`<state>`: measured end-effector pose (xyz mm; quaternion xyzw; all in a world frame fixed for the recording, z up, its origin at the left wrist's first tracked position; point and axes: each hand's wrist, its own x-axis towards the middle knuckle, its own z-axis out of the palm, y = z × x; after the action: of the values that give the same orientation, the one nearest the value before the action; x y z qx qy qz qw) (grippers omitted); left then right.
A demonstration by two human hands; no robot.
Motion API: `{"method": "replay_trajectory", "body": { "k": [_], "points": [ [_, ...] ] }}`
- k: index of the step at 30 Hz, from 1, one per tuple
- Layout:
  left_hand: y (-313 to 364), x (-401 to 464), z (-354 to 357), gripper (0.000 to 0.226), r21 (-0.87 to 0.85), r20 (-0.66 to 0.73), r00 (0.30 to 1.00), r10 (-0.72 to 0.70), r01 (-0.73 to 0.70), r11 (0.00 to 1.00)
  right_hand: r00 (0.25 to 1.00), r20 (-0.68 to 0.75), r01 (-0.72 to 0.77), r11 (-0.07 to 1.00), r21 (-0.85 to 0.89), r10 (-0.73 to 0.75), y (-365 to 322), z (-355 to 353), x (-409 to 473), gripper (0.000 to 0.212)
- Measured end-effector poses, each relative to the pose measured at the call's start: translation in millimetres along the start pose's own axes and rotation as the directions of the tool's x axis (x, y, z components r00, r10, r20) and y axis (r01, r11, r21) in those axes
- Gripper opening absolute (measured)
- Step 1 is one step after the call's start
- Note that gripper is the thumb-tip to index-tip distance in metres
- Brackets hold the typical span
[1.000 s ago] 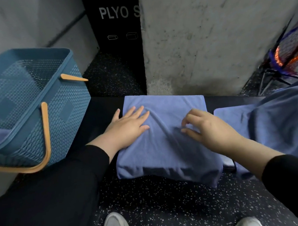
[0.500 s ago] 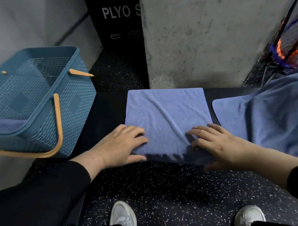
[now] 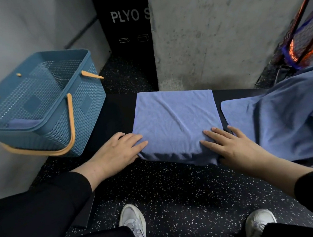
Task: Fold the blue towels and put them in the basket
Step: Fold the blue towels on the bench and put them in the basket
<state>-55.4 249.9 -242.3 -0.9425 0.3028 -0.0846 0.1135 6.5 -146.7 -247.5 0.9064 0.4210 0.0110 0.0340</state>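
Note:
A folded blue towel lies on a black bench, its near edge hanging over the front. My left hand rests at the towel's near left corner, fingers straight and touching the cloth. My right hand lies flat on the near right corner, fingers spread. To the left stands the blue basket with orange handles; a folded blue towel lies inside on its bottom. Several unfolded blue towels are piled on the bench at the right.
A concrete pillar rises just behind the bench, beside a black plyo box. An orange and blue net leans at the far right. My two white shoes stand on the speckled floor below.
Both hands slid from the towel's middle toward me to its near corners, smoothing it flat. The right hand's fingers went from curled to straight.

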Motion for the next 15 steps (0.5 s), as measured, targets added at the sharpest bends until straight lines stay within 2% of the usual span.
{"method": "replay_trajectory", "body": {
  "k": [3, 5, 6, 8, 10, 12, 15],
  "points": [
    [8.3, -1.6, -0.6, 0.07, 0.018, 0.032, 0.999, 0.01, -0.011, 1.0, 0.982, -0.184, 0.046, 0.998, 0.042, -0.038, 2.3, -3.0, 2.5, 0.041],
    [15.1, 1.3, 1.1, 0.08, 0.033, 0.045, 0.999, 0.02, -0.022, 0.999, 0.975, -0.222, 0.063, 0.988, 0.141, -0.03, 0.9, -8.3, 5.0, 0.029],
    [18.6, 4.3, 1.9, 0.083, 0.039, 0.041, 0.999, 0.024, -0.025, 0.999, 0.979, -0.202, 0.027, 0.969, 0.245, 0.024, -2.0, -13.3, 6.0, 0.03],
    [26.0, 10.5, 3.8, 0.086, 0.048, 0.025, 1.0, 0.016, -0.018, 0.999, 0.967, -0.127, -0.144, 0.883, 0.447, 0.222, -4.8, -23.9, 7.1, 0.023],
    [34.6, 18.6, 3.8, 0.086, 0.032, 0.0, 0.999, -0.042, 0.042, 0.999, 0.936, -0.081, -0.247, 0.805, 0.539, 0.342, -5.7, -30.4, 9.1, 0.014],
    [40.5, 27.8, 2.4, 0.073, -0.021, -0.023, 0.997, -0.08, 0.079, 0.997, 0.921, -0.069, -0.278, 0.77, 0.575, 0.384, -5.6, -34.1, 11.4, 0.014],
    [38.3, 36.2, -0.9, 0.039, -0.143, -0.113, 0.99, -0.09, 0.073, 0.987, 0.902, -0.022, -0.328, 0.718, 0.614, 0.431, -3.7, -35.6, 15.8, 0.019]
  ]
}}
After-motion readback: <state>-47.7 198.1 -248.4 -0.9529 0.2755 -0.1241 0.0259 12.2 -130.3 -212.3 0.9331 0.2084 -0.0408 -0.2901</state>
